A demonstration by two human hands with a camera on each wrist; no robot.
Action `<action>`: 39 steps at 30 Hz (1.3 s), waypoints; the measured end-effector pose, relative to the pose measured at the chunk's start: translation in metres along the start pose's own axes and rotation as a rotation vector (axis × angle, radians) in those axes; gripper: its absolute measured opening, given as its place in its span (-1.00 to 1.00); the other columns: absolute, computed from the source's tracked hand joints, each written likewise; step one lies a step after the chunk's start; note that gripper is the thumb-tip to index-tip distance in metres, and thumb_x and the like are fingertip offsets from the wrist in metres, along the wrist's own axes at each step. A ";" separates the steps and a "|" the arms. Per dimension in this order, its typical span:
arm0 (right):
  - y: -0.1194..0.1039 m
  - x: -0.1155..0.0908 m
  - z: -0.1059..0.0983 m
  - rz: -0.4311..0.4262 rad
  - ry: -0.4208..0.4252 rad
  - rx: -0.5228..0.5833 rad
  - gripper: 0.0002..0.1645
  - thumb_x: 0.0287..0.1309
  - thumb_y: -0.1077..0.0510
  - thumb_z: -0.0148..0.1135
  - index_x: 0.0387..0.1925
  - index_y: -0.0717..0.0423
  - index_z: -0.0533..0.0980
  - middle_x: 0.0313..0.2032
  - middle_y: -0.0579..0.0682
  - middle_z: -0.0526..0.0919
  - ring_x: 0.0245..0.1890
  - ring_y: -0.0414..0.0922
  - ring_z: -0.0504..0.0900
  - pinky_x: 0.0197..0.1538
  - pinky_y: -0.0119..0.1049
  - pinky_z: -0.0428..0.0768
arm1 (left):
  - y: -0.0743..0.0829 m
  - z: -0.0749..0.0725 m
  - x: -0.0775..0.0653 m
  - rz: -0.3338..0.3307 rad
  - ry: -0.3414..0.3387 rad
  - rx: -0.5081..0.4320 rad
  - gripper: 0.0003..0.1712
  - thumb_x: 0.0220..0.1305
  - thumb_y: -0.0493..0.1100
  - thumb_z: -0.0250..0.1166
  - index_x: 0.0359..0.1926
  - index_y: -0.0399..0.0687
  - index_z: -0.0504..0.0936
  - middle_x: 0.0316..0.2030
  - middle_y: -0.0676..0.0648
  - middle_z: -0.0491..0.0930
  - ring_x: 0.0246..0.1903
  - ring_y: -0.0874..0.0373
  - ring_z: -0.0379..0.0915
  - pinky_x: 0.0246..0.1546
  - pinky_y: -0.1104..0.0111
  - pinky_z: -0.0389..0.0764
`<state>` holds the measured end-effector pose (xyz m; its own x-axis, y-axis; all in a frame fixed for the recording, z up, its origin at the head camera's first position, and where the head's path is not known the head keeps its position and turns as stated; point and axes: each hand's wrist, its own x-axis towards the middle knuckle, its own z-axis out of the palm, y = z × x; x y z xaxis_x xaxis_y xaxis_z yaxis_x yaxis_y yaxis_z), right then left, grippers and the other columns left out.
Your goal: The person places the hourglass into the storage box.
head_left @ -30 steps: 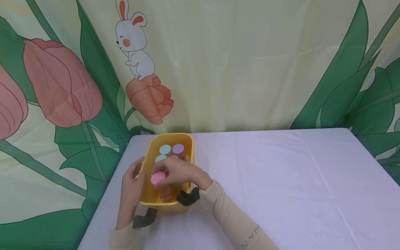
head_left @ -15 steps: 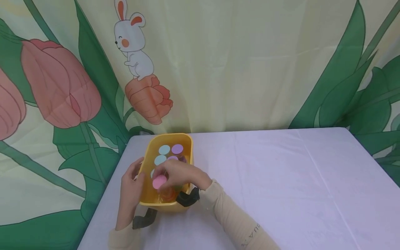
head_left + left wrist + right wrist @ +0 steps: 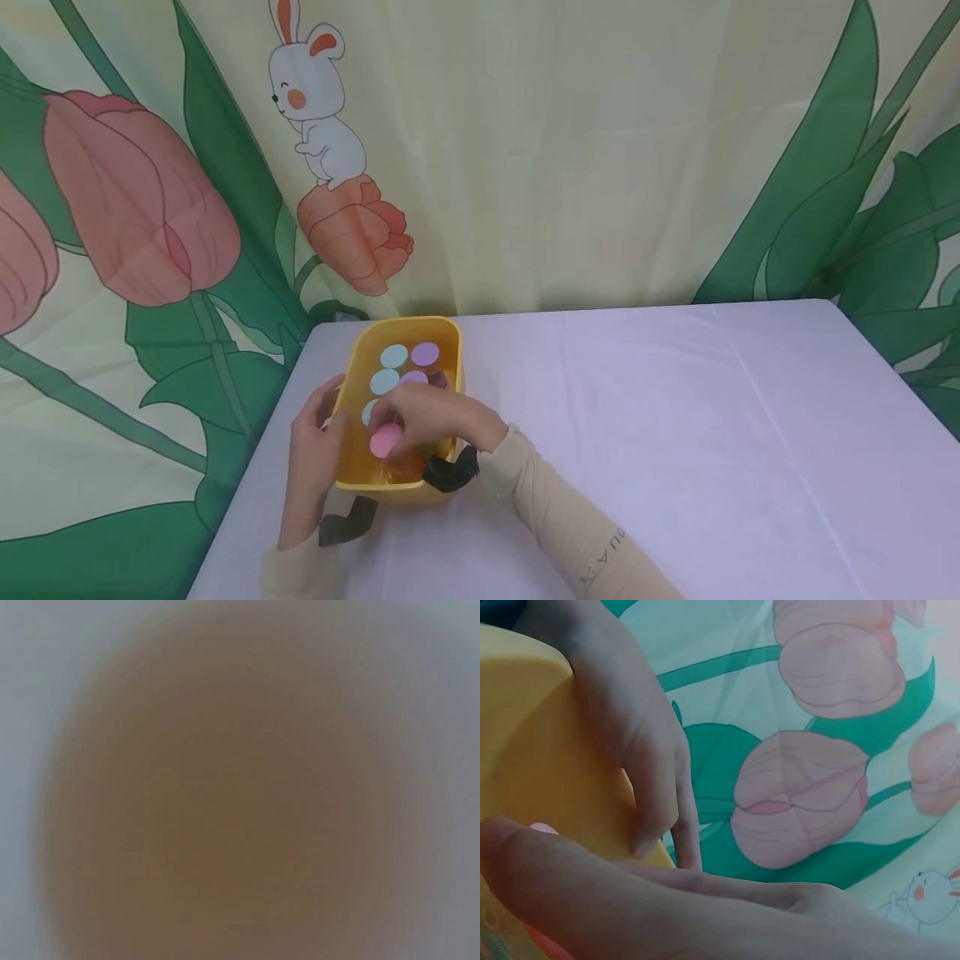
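Observation:
A yellow plastic bin [image 3: 386, 488] holds several small jars with round pastel lids. My left hand [image 3: 315, 450] grips its left wall; in the right wrist view the thumb lies inside the rim and the other fingers outside. Low inside the bin, my right hand [image 3: 431, 417] pinches a small jar with a pink lid [image 3: 386, 441], whose body is mostly hidden. Behind the right hand show jars with light blue lids [image 3: 393, 356] and jars with purple lids [image 3: 425, 354]. Something see-through and orange [image 3: 402, 468] lies near the bin's front end. The left wrist view is only a brown blur.
The bin stands at the left end of a table with a white cloth [image 3: 637, 433]. A curtain [image 3: 585, 167] printed with tulips and a rabbit hangs right behind the table. Dark straps [image 3: 450, 472] circle both wrists.
My right hand has moved slightly toward the bin's front with the pink-lidded jar, baring more blue and purple lids behind it. My left hand stays on the bin wall.

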<state>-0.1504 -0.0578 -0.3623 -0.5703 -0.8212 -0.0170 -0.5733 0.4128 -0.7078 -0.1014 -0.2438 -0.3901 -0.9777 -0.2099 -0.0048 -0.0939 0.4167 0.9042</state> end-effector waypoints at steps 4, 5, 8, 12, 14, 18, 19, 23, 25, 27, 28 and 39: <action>-0.001 0.000 0.001 -0.018 -0.016 -0.031 -0.69 -0.01 0.09 0.54 -0.17 -0.02 0.68 -0.37 -0.28 0.67 -0.31 -0.34 0.52 -0.22 -0.58 0.52 | 0.000 0.000 0.000 0.003 -0.004 -0.006 -0.47 0.47 -0.17 -0.04 0.42 0.09 0.34 0.30 -0.12 0.45 0.27 -0.06 0.35 0.27 -0.05 0.41; -0.001 0.000 0.001 -0.025 -0.017 -0.038 -0.69 -0.01 0.10 0.54 -0.17 -0.02 0.68 -0.36 -0.27 0.67 -0.31 -0.33 0.52 -0.22 -0.59 0.52 | 0.000 0.000 0.000 0.006 -0.003 -0.008 -0.47 0.47 -0.17 -0.04 0.42 0.09 0.34 0.30 -0.13 0.45 0.27 -0.06 0.35 0.27 -0.06 0.41; -0.001 0.001 0.002 -0.034 -0.018 -0.046 -0.69 0.00 0.12 0.53 -0.16 0.00 0.68 -0.36 -0.27 0.67 -0.31 -0.32 0.52 -0.23 -0.60 0.52 | 0.000 0.000 0.000 0.012 0.001 -0.009 -0.47 0.46 -0.18 -0.04 0.41 0.08 0.35 0.29 -0.13 0.46 0.26 -0.06 0.36 0.26 -0.04 0.43; -0.001 0.001 0.003 -0.035 -0.018 -0.058 -0.69 0.00 0.14 0.53 -0.15 0.01 0.69 -0.36 -0.26 0.67 -0.31 -0.32 0.52 -0.23 -0.61 0.52 | 0.000 0.001 -0.001 0.010 0.004 -0.009 -0.47 0.46 -0.19 -0.04 0.41 0.06 0.36 0.28 -0.13 0.46 0.26 -0.05 0.36 0.26 -0.03 0.42; -0.002 0.001 0.003 -0.035 -0.019 -0.067 -0.70 0.01 0.15 0.52 -0.16 0.01 0.69 -0.36 -0.26 0.67 -0.31 -0.33 0.52 -0.23 -0.61 0.52 | 0.001 0.001 -0.001 0.007 0.004 -0.009 -0.47 0.46 -0.19 -0.04 0.41 0.06 0.36 0.28 -0.13 0.46 0.26 -0.05 0.36 0.26 -0.03 0.42; -0.002 0.001 0.004 -0.039 -0.021 -0.077 -0.69 0.01 0.14 0.52 -0.15 0.01 0.69 -0.36 -0.26 0.67 -0.31 -0.33 0.52 -0.23 -0.61 0.52 | 0.001 0.001 -0.001 0.007 0.003 -0.009 -0.48 0.46 -0.18 -0.04 0.40 0.07 0.36 0.28 -0.13 0.46 0.25 -0.05 0.37 0.26 -0.02 0.44; -0.002 0.001 0.004 -0.040 -0.021 -0.079 -0.69 0.01 0.14 0.52 -0.14 0.01 0.70 -0.37 -0.27 0.67 -0.31 -0.33 0.52 -0.23 -0.62 0.52 | 0.000 0.001 -0.001 0.008 0.003 -0.007 -0.48 0.46 -0.18 -0.04 0.40 0.07 0.36 0.28 -0.13 0.46 0.25 -0.06 0.37 0.26 -0.02 0.44; -0.002 0.001 0.005 -0.045 -0.017 -0.074 -0.68 0.01 0.15 0.52 -0.13 0.02 0.71 -0.37 -0.28 0.68 -0.31 -0.33 0.52 -0.24 -0.62 0.53 | -0.001 0.001 -0.001 0.012 0.001 -0.004 -0.47 0.45 -0.18 -0.03 0.40 0.07 0.36 0.29 -0.13 0.45 0.27 -0.07 0.36 0.25 -0.03 0.44; -0.002 0.001 0.005 -0.042 -0.015 -0.078 -0.66 0.00 0.13 0.52 -0.12 0.02 0.71 -0.38 -0.29 0.68 -0.31 -0.33 0.52 -0.24 -0.62 0.53 | -0.001 0.001 0.000 0.009 -0.001 -0.007 -0.47 0.45 -0.18 -0.03 0.41 0.07 0.36 0.29 -0.12 0.45 0.26 -0.06 0.36 0.25 -0.03 0.44; -0.002 0.000 0.005 -0.036 -0.016 -0.082 -0.65 0.00 0.11 0.53 -0.11 0.02 0.72 -0.39 -0.29 0.68 -0.32 -0.34 0.52 -0.25 -0.62 0.53 | -0.001 0.001 0.000 0.000 -0.005 -0.003 -0.46 0.45 -0.17 -0.03 0.42 0.09 0.35 0.30 -0.11 0.45 0.26 -0.05 0.36 0.26 -0.03 0.44; -0.002 0.000 0.005 -0.032 -0.016 -0.083 -0.64 -0.01 0.10 0.53 -0.11 0.01 0.72 -0.39 -0.29 0.68 -0.32 -0.34 0.52 -0.25 -0.62 0.53 | -0.001 0.002 0.001 -0.005 -0.007 -0.002 -0.46 0.45 -0.16 -0.03 0.42 0.10 0.34 0.30 -0.10 0.45 0.26 -0.04 0.36 0.26 -0.02 0.44; -0.006 0.001 0.003 -0.044 -0.047 -0.132 -0.64 0.01 0.09 0.51 -0.09 0.02 0.70 -0.35 -0.26 0.69 -0.31 -0.33 0.52 -0.21 -0.63 0.50 | 0.002 0.000 0.000 0.001 -0.005 0.010 -0.46 0.45 -0.16 -0.04 0.42 0.07 0.34 0.28 -0.12 0.46 0.24 -0.04 0.37 0.24 -0.02 0.46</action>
<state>-0.1458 -0.0628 -0.3605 -0.5170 -0.8557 -0.0230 -0.6710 0.4218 -0.6098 -0.1013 -0.2432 -0.3886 -0.9788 -0.2049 -0.0062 -0.0949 0.4259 0.8998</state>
